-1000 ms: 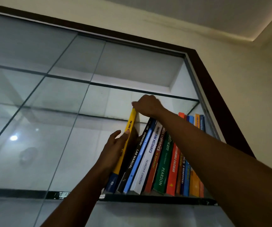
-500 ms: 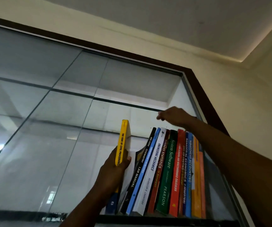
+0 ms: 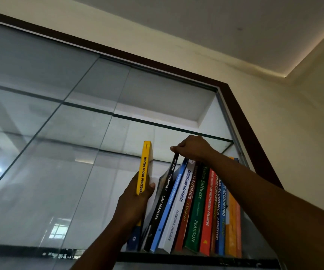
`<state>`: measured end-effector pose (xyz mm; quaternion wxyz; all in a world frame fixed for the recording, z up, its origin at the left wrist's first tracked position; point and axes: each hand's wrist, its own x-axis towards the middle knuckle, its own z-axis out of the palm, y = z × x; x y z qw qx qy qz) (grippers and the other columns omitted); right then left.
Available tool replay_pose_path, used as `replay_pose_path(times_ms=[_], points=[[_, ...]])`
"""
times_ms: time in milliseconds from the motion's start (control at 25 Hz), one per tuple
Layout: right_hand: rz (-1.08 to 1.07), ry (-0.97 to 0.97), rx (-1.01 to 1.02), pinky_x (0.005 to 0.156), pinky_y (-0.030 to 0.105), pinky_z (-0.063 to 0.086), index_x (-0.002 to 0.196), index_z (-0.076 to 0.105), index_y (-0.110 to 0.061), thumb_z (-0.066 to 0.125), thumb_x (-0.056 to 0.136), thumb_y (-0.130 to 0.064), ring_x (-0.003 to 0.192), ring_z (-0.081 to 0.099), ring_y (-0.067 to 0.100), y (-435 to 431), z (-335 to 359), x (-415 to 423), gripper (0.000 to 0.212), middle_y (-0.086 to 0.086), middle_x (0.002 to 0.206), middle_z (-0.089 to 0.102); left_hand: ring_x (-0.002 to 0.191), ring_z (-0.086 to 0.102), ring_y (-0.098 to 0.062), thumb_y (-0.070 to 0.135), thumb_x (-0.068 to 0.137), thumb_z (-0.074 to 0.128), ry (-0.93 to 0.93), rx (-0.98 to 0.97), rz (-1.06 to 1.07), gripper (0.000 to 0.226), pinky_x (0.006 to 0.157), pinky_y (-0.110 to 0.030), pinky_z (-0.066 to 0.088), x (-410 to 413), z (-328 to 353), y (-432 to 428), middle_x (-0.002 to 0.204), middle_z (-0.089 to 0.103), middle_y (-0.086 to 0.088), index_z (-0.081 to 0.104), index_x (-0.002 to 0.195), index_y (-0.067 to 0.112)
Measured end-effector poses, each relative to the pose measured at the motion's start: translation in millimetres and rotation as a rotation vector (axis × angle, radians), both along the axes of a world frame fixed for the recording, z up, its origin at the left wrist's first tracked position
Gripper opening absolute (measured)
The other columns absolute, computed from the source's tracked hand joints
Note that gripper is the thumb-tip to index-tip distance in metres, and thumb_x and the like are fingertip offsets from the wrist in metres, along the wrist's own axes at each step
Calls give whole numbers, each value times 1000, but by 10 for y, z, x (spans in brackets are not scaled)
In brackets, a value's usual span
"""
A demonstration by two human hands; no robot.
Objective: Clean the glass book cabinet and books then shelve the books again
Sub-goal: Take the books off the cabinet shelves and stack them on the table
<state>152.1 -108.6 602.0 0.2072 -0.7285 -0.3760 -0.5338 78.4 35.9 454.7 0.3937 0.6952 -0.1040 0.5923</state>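
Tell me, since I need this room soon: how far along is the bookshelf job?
Looks done: a row of books stands on the glass shelf. In hand: the left hand grips the yellow book upright at the row's left end; the right hand pinches the top of the leaning black lab manual. Left: straightening the leaning books, probably. Whether the glass was cleaned, I cannot tell.

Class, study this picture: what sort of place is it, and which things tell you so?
Probably a study or library room indoors: a glass-fronted book cabinet in a dark brown frame, a row of college textbooks standing on its shelf, and a plain ceiling above.
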Motion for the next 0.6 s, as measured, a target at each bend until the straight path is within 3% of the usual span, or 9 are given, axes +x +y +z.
replay_pose_path(times_ms=[120, 280, 400, 440, 600], points=[[119, 116, -15, 85, 29, 47, 120, 63, -15, 51, 89, -51, 105, 59, 23, 48, 1, -122, 50, 9, 123, 61, 118, 53, -23, 36, 91, 51, -4, -5, -14, 45, 104, -48, 40, -18, -6, -14, 131, 55, -4, 41, 135, 30], [16, 243, -28, 101, 33, 35, 134, 49, -11, 35, 97, -49, 124, 45, 29, -52, -15, -158, 55, 14, 139, 45, 118, 53, -23, 36, 92, 50, -9, -12, -26, 45, 104, -48, 40, -26, -15, -21, 130, 55, -3, 41, 135, 29], [152, 320, -2, 80, 25, 38, 122, 61, -12, 31, 101, -37, 98, 55, 22, -206, -57, -113, 45, 14, 125, 57, 121, 50, -22, 35, 92, 49, -10, -9, -14, 52, 105, -45, 39, -33, -15, -20, 133, 53, -3, 37, 141, 25], [191, 319, 14, 79, 25, 38, 121, 61, -12, 30, 102, -35, 95, 55, 21, -243, -58, -113, 43, 13, 123, 58, 121, 50, -21, 35, 92, 49, -12, -5, -11, 52, 105, -43, 39, -32, -13, -25, 133, 53, -3, 37, 142, 25], [253, 338, 34, 98, 32, 38, 133, 47, -4, 33, 101, -21, 124, 47, 30, -265, 20, -127, 39, 16, 136, 49, 121, 50, -22, 35, 93, 48, -3, -4, -6, 52, 105, -42, 39, -33, -5, -35, 132, 53, -3, 36, 142, 24]])
